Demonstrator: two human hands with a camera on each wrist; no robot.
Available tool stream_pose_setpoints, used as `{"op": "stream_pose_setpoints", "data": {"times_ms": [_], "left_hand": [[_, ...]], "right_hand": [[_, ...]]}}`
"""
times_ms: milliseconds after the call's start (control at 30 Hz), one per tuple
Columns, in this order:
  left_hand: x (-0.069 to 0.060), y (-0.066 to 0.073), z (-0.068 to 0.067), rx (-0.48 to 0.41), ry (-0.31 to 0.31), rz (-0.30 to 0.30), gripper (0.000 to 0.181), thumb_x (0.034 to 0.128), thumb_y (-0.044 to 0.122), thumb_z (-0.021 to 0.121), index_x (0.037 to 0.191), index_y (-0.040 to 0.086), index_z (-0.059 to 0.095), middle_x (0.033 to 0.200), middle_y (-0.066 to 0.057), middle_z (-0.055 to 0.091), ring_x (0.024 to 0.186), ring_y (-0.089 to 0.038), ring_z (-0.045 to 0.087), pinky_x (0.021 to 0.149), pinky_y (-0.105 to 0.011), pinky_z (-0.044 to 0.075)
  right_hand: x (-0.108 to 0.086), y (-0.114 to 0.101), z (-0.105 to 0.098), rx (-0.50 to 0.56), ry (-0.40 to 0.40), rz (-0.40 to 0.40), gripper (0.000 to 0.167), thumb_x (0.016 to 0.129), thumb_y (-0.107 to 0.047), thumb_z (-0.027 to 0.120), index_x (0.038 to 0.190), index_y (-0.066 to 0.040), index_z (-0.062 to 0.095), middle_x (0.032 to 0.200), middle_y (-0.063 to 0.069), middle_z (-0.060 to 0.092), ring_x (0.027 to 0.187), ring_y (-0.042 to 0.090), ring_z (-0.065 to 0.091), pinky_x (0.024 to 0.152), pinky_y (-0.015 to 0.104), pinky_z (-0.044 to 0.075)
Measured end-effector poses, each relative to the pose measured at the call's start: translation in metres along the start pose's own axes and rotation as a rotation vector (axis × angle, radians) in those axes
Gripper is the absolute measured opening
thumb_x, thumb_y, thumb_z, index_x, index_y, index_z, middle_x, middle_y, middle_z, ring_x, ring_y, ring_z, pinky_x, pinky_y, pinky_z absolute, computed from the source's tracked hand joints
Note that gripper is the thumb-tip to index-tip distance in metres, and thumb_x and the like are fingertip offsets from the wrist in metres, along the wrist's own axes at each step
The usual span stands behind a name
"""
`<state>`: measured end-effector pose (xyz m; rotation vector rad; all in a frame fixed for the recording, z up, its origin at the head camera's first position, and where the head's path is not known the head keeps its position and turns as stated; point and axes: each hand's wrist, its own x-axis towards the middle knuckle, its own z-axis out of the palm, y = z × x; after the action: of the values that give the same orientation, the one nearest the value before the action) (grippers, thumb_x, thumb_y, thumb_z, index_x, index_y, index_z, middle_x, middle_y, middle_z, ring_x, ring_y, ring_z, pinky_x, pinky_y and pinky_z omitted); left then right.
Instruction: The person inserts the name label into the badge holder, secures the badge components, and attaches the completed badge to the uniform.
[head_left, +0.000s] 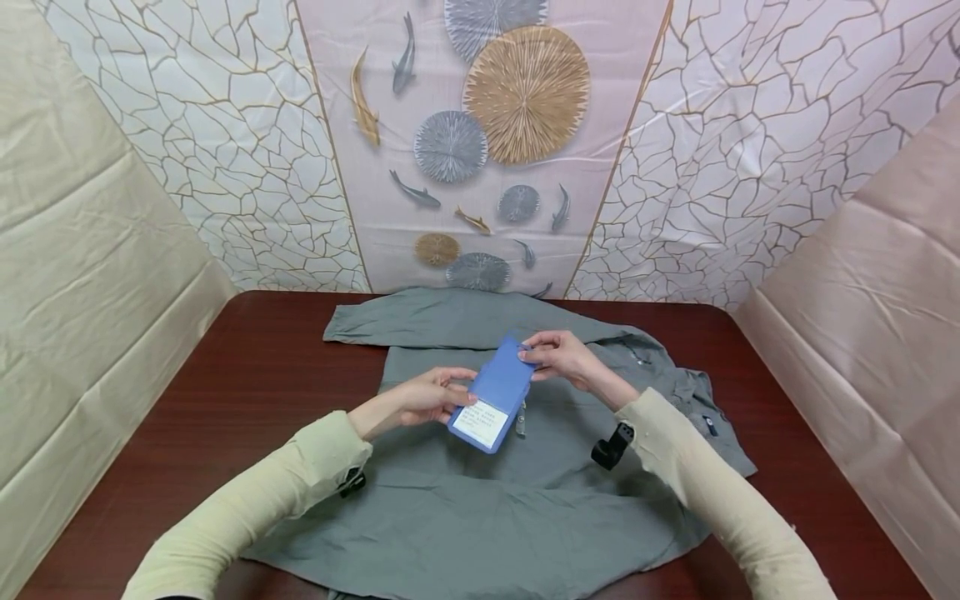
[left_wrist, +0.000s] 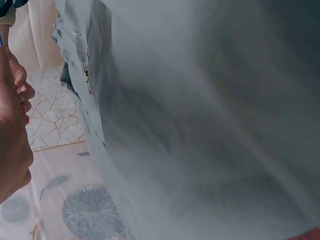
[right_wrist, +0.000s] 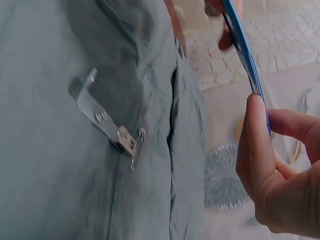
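Both hands hold a flat blue badge holder point(head_left: 504, 375) tilted above a grey-green jacket. My left hand point(head_left: 431, 396) pinches its lower left edge, beside a white printed label point(head_left: 482, 422) whose text is too small to read. At the upper right end, my right hand point(head_left: 566, 358) grips it between thumb and fingers. The right wrist view shows the holder point(right_wrist: 245, 55) edge-on between the hands. A clear strap with a metal clip point(right_wrist: 102, 115) appears over the jacket there; whether it joins the holder I cannot tell. The jacket point(head_left: 465, 517) lies spread beneath both hands.
A dark red-brown table point(head_left: 300, 383) carries the jacket, one sleeve point(head_left: 450, 317) stretched along the back. Patterned cloth point(head_left: 465, 208) hangs behind it, and beige cloth walls point(head_left: 97, 292) stand at both sides. Small black cameras point(head_left: 611, 446) sit at the wrists.
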<state>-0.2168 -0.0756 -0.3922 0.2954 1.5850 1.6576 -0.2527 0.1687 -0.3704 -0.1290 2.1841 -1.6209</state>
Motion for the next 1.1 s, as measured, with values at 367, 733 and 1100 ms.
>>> {"op": "stream_pose_setpoints", "data": {"times_ms": [367, 733, 1100], "left_hand": [[0.003, 0.001, -0.003, -0.007, 0.043, -0.008, 0.044, 0.0946, 0.012, 0.042, 0.136, 0.002, 0.031, 0.090, -0.001, 0.063, 0.074, -0.011, 0.063, 0.063, -0.026, 0.052], [-0.010, -0.004, 0.003, -0.167, -0.015, -0.026, 0.058, 0.0878, -0.004, 0.049, 0.138, 0.003, 0.021, 0.120, -0.025, 0.049, 0.090, -0.025, 0.064, 0.087, -0.045, 0.047], [-0.010, -0.006, 0.000, -0.248, 0.212, 0.094, 0.045, 0.0890, -0.006, 0.045, 0.132, -0.006, 0.031, 0.108, -0.018, 0.054, 0.081, -0.018, 0.064, 0.082, -0.038, 0.051]], "right_hand": [[-0.008, -0.001, 0.016, -0.037, -0.096, -0.055, 0.038, 0.080, -0.023, 0.066, 0.106, 0.003, 0.055, 0.086, 0.012, 0.066, 0.067, 0.018, 0.066, 0.069, 0.039, 0.054], [-0.008, -0.002, 0.007, 0.092, -0.019, 0.022, 0.040, 0.088, -0.009, 0.055, 0.121, 0.007, 0.043, 0.080, 0.001, 0.063, 0.065, 0.011, 0.064, 0.073, 0.034, 0.054], [-0.017, -0.003, 0.003, 0.206, -0.039, 0.040, 0.046, 0.093, -0.012, 0.045, 0.136, -0.003, 0.030, 0.101, 0.012, 0.053, 0.071, 0.016, 0.065, 0.083, 0.040, 0.050]]}}
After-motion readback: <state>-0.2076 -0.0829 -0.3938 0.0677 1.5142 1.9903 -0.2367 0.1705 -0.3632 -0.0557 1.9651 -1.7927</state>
